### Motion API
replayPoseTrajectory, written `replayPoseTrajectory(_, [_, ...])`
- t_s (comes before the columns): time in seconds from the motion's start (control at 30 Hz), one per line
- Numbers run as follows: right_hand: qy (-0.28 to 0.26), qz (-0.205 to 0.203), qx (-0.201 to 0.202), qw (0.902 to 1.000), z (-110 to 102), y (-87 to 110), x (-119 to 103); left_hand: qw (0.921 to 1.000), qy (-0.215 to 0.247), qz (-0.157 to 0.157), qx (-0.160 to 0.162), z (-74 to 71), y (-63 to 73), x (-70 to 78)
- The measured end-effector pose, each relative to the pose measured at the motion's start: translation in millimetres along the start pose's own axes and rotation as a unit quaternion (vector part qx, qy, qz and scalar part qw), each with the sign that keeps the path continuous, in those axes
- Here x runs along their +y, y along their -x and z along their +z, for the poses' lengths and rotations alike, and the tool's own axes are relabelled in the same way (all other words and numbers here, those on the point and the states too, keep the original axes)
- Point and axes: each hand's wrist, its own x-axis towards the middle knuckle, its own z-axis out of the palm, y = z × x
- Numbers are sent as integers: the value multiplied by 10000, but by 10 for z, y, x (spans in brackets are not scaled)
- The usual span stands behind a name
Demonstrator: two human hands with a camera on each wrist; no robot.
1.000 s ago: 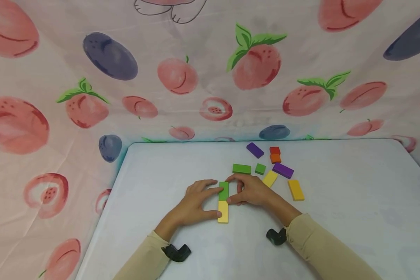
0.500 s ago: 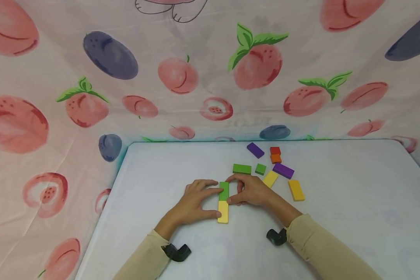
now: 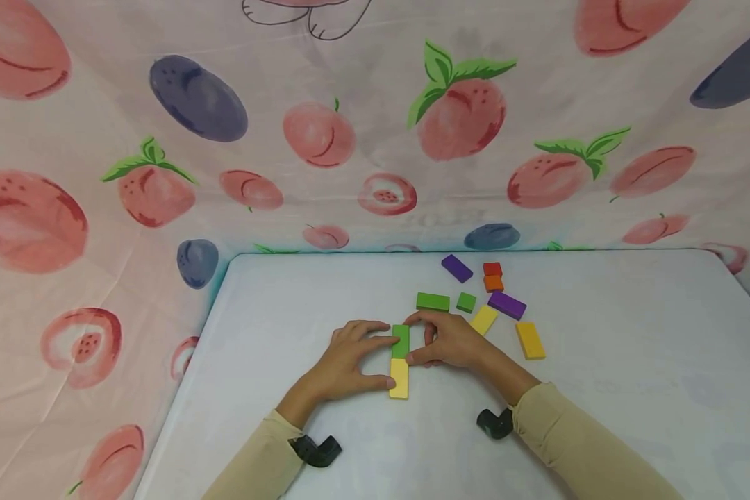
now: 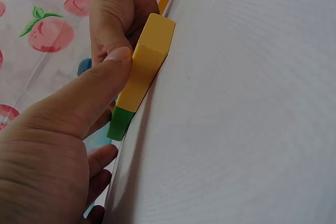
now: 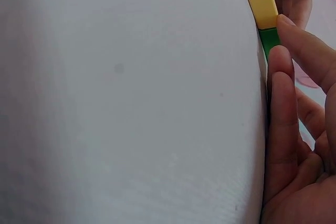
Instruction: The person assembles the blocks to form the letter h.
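Note:
On the white table, a green block [image 3: 401, 341] and a yellow block [image 3: 399, 379] lie end to end in one line, touching. My left hand [image 3: 346, 364] is at their left side, its thumb against the yellow block and its index fingertip on the green one; the fingers are spread and fairly straight. From the right, my right hand [image 3: 448, 339] pinches the green block, index finger at its far end and thumb near the seam. The left wrist view shows the thumb [image 4: 100, 85] pressing the side of the yellow block [image 4: 147, 66].
Behind and right of my right hand lie a long green block [image 3: 433, 301], a small green block [image 3: 466, 302], purple blocks [image 3: 457, 268], a red block [image 3: 492, 269], an orange block [image 3: 494, 283] and yellow blocks [image 3: 530, 340]. A fruit-print cloth [image 3: 350, 69] hangs behind the table.

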Motion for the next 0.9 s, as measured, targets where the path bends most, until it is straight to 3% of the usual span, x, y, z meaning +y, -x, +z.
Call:
replayPoseTrajectory(0.37, [-265,145,-54,9995,12,-1,-8,10000,-35,-36,-26,7,7,-12])
replayPoseTrajectory(0.9, [161,-118,78,9998,22,-2,-8,10000,65,8,23,4,23,3])
